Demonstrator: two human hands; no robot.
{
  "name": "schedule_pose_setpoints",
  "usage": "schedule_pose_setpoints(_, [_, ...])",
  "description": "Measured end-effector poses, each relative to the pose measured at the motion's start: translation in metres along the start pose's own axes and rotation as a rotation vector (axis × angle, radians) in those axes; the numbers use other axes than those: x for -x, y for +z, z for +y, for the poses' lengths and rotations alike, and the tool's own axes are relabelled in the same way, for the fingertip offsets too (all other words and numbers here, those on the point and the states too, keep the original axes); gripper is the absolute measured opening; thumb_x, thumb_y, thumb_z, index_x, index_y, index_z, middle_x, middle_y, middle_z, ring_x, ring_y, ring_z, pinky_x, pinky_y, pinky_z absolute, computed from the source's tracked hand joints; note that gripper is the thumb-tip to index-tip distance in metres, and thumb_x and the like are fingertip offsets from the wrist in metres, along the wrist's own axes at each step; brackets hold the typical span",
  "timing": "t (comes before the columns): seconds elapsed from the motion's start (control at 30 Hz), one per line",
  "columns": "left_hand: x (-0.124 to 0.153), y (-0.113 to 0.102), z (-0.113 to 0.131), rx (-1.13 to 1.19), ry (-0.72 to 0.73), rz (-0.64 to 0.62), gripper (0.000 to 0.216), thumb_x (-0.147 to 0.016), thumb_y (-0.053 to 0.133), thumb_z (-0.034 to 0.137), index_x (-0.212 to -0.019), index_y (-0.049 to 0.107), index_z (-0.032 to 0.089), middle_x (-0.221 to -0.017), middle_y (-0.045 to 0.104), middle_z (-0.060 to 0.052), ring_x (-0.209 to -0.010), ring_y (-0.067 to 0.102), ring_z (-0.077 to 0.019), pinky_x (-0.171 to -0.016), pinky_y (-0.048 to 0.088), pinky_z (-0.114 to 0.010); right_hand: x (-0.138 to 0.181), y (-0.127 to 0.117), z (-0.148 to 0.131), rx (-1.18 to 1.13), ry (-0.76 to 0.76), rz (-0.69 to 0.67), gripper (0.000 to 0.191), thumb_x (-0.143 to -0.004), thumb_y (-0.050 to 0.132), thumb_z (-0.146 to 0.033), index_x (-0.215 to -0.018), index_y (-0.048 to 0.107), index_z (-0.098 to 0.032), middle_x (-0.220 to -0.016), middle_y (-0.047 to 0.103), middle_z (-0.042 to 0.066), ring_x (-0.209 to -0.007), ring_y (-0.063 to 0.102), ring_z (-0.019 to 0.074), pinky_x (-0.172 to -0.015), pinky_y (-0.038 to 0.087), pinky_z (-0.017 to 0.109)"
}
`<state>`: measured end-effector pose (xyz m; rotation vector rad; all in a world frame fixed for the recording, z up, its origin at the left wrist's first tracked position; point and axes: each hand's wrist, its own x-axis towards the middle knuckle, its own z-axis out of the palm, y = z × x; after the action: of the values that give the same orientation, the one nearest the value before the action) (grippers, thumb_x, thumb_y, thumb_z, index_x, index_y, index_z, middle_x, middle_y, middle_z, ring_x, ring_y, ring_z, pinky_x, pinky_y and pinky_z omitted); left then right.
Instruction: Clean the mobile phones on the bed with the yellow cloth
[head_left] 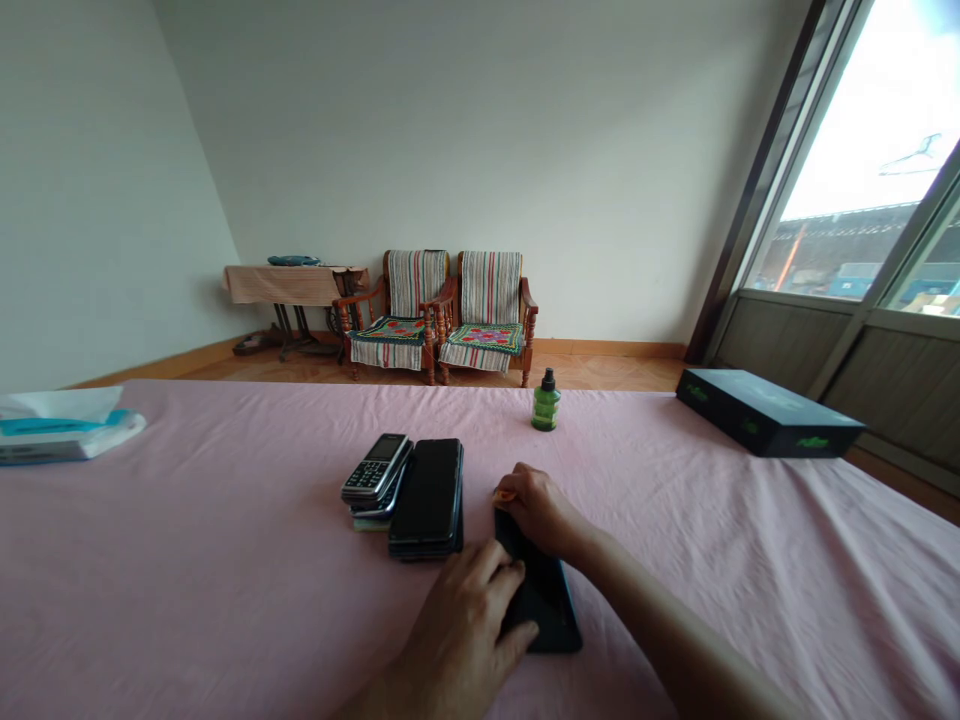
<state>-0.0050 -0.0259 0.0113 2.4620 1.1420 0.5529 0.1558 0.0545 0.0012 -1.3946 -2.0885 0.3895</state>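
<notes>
A black smartphone or small tablet (546,610) lies flat on the pink cloth, close in front of me. My left hand (472,610) grips its left side, thumb and fingers resting over the edge. At the far end of the device, my right hand (541,508) is closed and pressed to the surface. A small bit of orange (505,495), which looks like cloth, pokes out from under its fingers; most of it is hidden. Just left of the hands sit a stack of black smartphones (427,495) and a stack topped by a keypad phone (377,468).
A green bottle with a black cap (546,402) stands beyond my right hand. To the far right lies a black box (765,410), and a tissue pack (71,425) is at the left edge. Two wooden chairs (484,290) stand past the pink-covered surface (225,560).
</notes>
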Motion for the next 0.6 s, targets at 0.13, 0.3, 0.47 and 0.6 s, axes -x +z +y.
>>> schedule_pose_setpoints(0.13, [-0.001, -0.002, 0.003, -0.014, -0.014, -0.021, 0.035, -0.079, 0.068, 0.019, -0.114, 0.063, 0.020, -0.107, 0.058, -0.006, -0.102, 0.053, -0.0257, -0.095, 0.044, -0.042, -0.005, 0.006, 0.001, 0.025, 0.021, 0.036, 0.020, -0.084, 0.049, -0.007, -0.077, 0.067, -0.014, -0.079, 0.056, 0.004, -0.072, 0.055, 0.0129, -0.067, 0.039, 0.022])
schedule_pose_setpoints(0.3, [-0.002, -0.002, 0.002, -0.016, -0.013, -0.026, 0.037, -0.079, 0.068, 0.019, -0.116, 0.062, 0.020, -0.109, 0.057, -0.006, -0.105, 0.052, -0.0260, -0.096, 0.043, -0.042, -0.006, 0.005, -0.002, 0.038, 0.021, 0.016, 0.021, -0.082, 0.049, -0.003, -0.073, 0.065, -0.014, -0.078, 0.055, 0.004, -0.070, 0.055, 0.0126, -0.065, 0.038, 0.022])
schedule_pose_setpoints(0.47, [0.000, 0.003, -0.002, 0.005, 0.001, -0.021, 0.039, -0.077, 0.068, 0.018, -0.116, 0.061, 0.023, -0.112, 0.057, -0.005, -0.103, 0.053, -0.0254, -0.094, 0.044, -0.041, -0.001, 0.003, -0.010, 0.034, -0.023, -0.049, 0.019, -0.078, 0.053, -0.004, -0.065, 0.062, -0.015, -0.072, 0.054, 0.002, -0.066, 0.055, 0.0117, -0.061, 0.037, 0.021])
schedule_pose_setpoints(0.6, [0.000, 0.004, -0.002, -0.034, 0.001, -0.019, 0.038, -0.080, 0.066, 0.020, -0.117, 0.061, 0.021, -0.113, 0.057, -0.007, -0.105, 0.051, -0.0271, -0.096, 0.043, -0.043, 0.001, 0.009, -0.008, 0.054, 0.017, 0.018, 0.019, -0.082, 0.049, -0.005, -0.072, 0.062, -0.014, -0.077, 0.055, 0.004, -0.072, 0.056, 0.0135, -0.064, 0.038, 0.022])
